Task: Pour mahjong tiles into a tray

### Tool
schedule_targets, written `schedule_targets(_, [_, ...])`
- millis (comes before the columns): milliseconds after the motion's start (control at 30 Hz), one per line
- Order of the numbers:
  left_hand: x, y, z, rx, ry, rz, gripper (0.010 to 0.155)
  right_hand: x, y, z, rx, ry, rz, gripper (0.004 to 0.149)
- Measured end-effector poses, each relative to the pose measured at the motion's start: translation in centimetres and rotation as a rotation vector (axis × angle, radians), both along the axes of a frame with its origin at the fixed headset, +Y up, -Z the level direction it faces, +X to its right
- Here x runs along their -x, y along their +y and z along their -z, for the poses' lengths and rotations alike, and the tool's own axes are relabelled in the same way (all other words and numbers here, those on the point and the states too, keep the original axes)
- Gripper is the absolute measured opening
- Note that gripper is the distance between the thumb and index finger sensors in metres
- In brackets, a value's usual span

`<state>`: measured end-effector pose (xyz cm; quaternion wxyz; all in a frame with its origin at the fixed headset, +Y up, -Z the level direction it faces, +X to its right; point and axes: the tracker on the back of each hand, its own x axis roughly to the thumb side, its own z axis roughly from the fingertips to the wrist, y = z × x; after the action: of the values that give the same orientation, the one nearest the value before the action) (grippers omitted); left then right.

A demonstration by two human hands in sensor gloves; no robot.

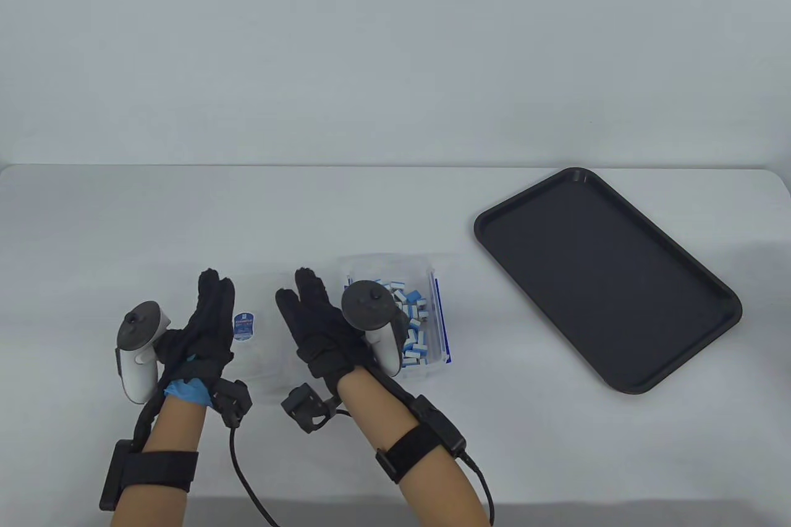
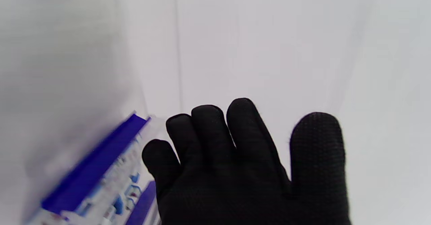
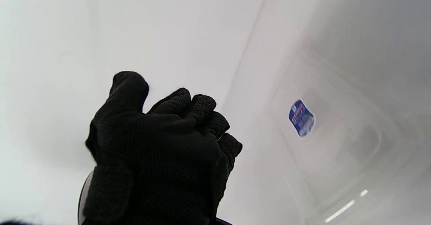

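A clear plastic box (image 1: 440, 280) with a blue-striped label holds several blue-and-white mahjong tiles (image 1: 415, 329) at the table's middle. Its clear lid (image 1: 266, 348), with a blue sticker (image 1: 244, 327), lies flat left of the box. The black tray (image 1: 609, 280) lies empty at the right. My left hand (image 1: 216, 295) stands at the lid's left edge and my right hand (image 1: 296, 295) at its right edge, between lid and box. Both hold nothing. The left wrist view shows my left hand (image 2: 242, 157) and the box label (image 2: 94, 174); the right wrist view shows my right hand (image 3: 161, 134) loosely curled and the lid sticker (image 3: 301, 117).
The white table (image 1: 185, 218) runs to a back edge against a pale wall. Cables (image 1: 247, 477) trail from my wrists toward the front edge. A bare strip of table separates the box from the tray.
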<state>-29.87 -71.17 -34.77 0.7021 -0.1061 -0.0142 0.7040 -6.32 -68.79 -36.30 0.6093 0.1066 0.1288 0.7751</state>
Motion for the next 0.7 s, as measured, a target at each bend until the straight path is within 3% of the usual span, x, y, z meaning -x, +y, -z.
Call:
schedule_targets(200, [-5.8, 0.7, 0.9, -0.042, -0.105, -0.017, 0.078, -6.7, 0.9, 0.2, -0.158, -0.110, -0.104, 0.077])
schedule_targets(433, [-10.8, -2.0, 1.9, 0.043, -0.132, -0.021, 0.077, -13.0, -1.6, 0.6, -0.062, -0.194, -0.110, 0.080])
schedule_targets(700, [-12.3, -5.9, 2.2, 0.217, -0.175, 0.003, 0.076, -16.8, -6.4, 1.0, 0.070, -0.281, -0.182, 0.082])
